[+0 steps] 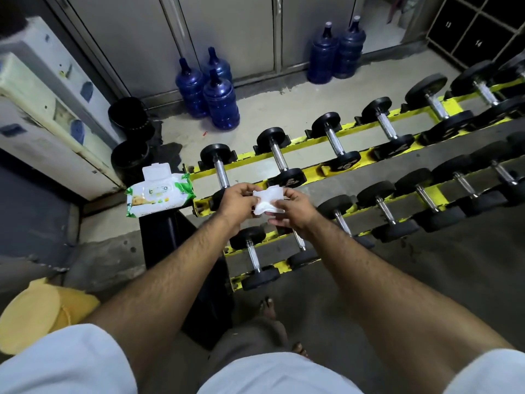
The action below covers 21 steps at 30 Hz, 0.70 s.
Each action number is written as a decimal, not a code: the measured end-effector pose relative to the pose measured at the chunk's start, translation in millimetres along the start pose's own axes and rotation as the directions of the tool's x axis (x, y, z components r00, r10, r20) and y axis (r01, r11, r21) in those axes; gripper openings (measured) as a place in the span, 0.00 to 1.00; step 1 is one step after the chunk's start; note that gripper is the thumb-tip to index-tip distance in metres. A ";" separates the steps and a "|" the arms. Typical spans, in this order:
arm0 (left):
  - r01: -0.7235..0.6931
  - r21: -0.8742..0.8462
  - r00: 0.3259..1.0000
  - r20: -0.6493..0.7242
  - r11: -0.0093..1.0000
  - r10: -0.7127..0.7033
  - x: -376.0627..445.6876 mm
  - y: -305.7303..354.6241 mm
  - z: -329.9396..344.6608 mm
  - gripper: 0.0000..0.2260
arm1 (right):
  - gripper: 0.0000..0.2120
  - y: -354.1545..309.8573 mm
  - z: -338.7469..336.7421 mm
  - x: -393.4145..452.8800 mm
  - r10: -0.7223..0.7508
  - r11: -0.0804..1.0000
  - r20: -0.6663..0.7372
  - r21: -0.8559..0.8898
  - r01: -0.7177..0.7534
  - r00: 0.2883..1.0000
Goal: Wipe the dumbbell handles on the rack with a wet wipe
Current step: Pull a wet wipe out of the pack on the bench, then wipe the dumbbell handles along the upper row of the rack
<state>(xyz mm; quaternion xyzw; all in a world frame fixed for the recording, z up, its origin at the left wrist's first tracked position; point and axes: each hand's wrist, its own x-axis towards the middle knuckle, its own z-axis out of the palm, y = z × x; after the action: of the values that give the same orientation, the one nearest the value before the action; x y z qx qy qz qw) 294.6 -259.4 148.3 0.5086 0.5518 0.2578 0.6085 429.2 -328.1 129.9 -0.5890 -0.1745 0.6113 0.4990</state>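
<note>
Head view: wet wipe (268, 201) pinched between left hand (237, 201) and right hand (294, 210) fingers; limp, light, damp; best bunched before wrapping dumbbell handle (222, 174) beyond fingertips.

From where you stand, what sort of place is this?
Most likely a gym's weights corner. A yellow rack holds rows of black dumbbells, numbered lockers stand at the far right, and big blue water jugs stand by the wall.

A crumpled white wet wipe (268, 201) is held above the rack. Black dumbbells (279, 157) with chrome handles lie crosswise in rows on the yellow rack (335, 167).
</note>
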 end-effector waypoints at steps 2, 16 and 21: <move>0.043 -0.048 0.998 -0.032 0.998 -0.045 14.7 1.2 1.9 0.11 | 0.07 -7.7 -1.2 14.7 -0.010 0.999 0.029 0.052 0.009 1.000; 0.039 0.472 0.932 -0.335 0.881 0.139 117.7 -23.1 -27.9 0.07 | 0.08 -33.6 41.4 166.8 -0.169 0.959 -0.126 -0.249 0.134 0.977; 0.143 0.700 0.927 -0.343 0.700 0.153 122.8 -50.8 -28.0 0.10 | 0.06 -27.1 52.1 209.0 -0.330 0.764 0.043 -0.575 0.294 0.943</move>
<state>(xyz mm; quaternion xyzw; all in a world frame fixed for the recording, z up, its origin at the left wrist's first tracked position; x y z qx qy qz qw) 287.6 -160.3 55.7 0.6468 0.7124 0.1177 0.2455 433.7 -126.1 50.4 -0.6925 -0.4303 0.4204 0.3982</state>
